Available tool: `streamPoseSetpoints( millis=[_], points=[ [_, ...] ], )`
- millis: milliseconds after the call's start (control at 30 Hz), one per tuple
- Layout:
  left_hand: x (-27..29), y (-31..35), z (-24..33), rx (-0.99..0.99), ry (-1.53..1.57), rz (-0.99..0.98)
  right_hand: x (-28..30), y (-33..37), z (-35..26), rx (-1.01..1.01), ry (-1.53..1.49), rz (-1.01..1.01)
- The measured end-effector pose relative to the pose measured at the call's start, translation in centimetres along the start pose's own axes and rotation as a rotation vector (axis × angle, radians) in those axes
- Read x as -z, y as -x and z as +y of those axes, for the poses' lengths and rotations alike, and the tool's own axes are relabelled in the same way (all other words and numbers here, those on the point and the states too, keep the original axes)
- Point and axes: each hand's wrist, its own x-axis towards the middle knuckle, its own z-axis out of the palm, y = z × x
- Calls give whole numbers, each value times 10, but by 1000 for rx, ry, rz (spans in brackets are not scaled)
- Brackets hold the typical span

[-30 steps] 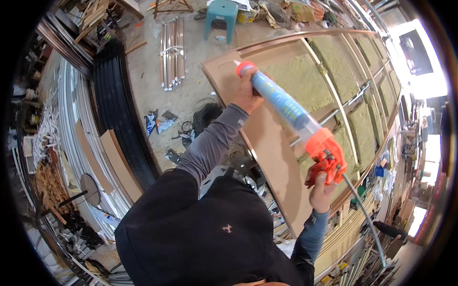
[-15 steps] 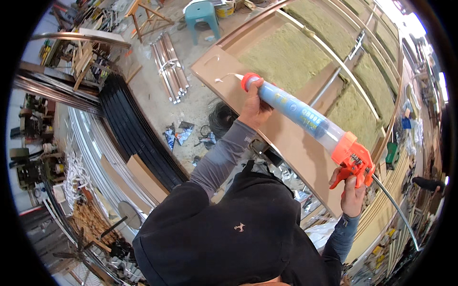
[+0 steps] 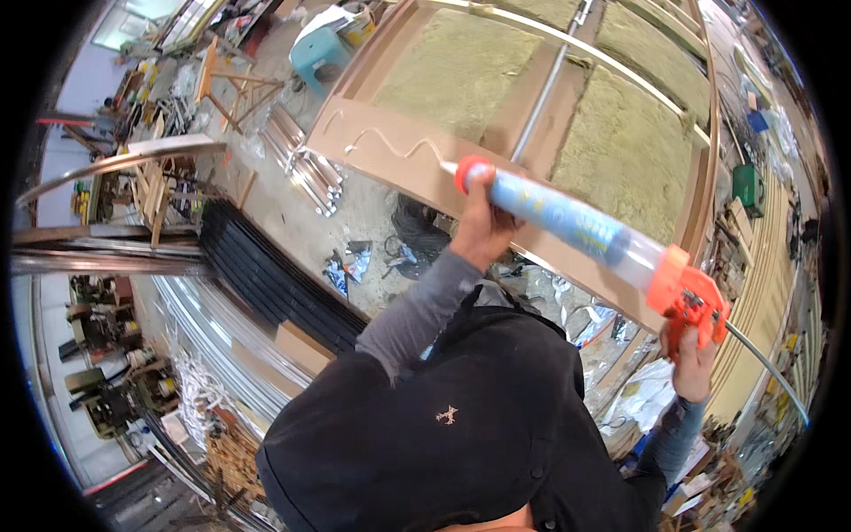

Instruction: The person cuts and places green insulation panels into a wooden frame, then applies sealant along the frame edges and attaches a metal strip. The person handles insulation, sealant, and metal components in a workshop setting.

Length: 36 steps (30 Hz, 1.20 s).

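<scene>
A caulking gun point(image 3: 567, 222) with a clear barrel, orange ends and a blue sealant pack inside lies across both my hands. My left hand point(image 3: 483, 217) is closed around the barrel behind the orange front cap. At the back, my right hand point(image 3: 691, 355) grips the orange trigger handle, its fingers wrapped round it. The white nozzle points left onto the bare brown strip of a large panel point(image 3: 390, 164). From its tip runs a wavy white bead of sealant point(image 3: 399, 149). An air hose point(image 3: 769, 377) leaves the gun's rear.
Yellowish insulation slabs point(image 3: 620, 155) fill the panel's frame, with a metal rod point(image 3: 541, 102) between them. On the left floor lie black profiles point(image 3: 266, 270) and bundled metal strips point(image 3: 301, 164). A teal stool point(image 3: 319, 58) stands beyond. Plastic wrapping point(image 3: 643, 395) lies near my right arm.
The gun's nozzle has moved right along the brown strip, leaving a longer wavy bead behind it. My view has shifted, and both hands keep their hold on the gun.
</scene>
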Motion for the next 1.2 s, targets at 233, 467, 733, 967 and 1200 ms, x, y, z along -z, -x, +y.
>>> streamPoseSetpoints(
  millis=[233,467,733,967,1200],
  points=[
    [-26,4,-67,127,0,19,43,59,1,29,-23,43],
    [-52,52,-142,386,-27,-106,98,145,2,-47,-26,324],
    [-87,25,-223,482,-120,-288,151,209,27,-133,75,389],
    [-107,41,-294,600,-181,-371,190,269,57,-48,131,545],
    [-111,63,-367,787,-140,-409,210,325,30,-159,12,537]
  ],
)
